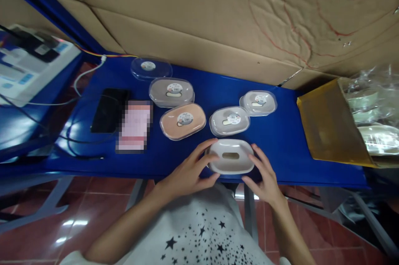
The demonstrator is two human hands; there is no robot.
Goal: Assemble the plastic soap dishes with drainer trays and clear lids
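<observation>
Seen from the head camera, both hands are at the near edge of the blue table (274, 144), around a pale oval dish (231, 167) with a brownish oval mark in its middle. The left hand (199, 168) holds the dish's left end, thumb and fingers parted around it; the right hand (264, 173) has its right end the same way, fingertips at the rim. Whether the dish rests on the table or is slightly raised, I can't tell

Just beyond it sits a grey box (224, 127) with a clear lid, and a second grey box (264, 106) lies close behind to the right. Over to the left are a peach box (187, 131), a larger grey box (157, 94) behind it and a clear lid (158, 74) farthest back. Past those lie a black object (106, 111) and a pixelated pink patch (134, 127). At the far right, an open carton (332, 127) contains plastic-wrapped dishes (378, 138)
</observation>
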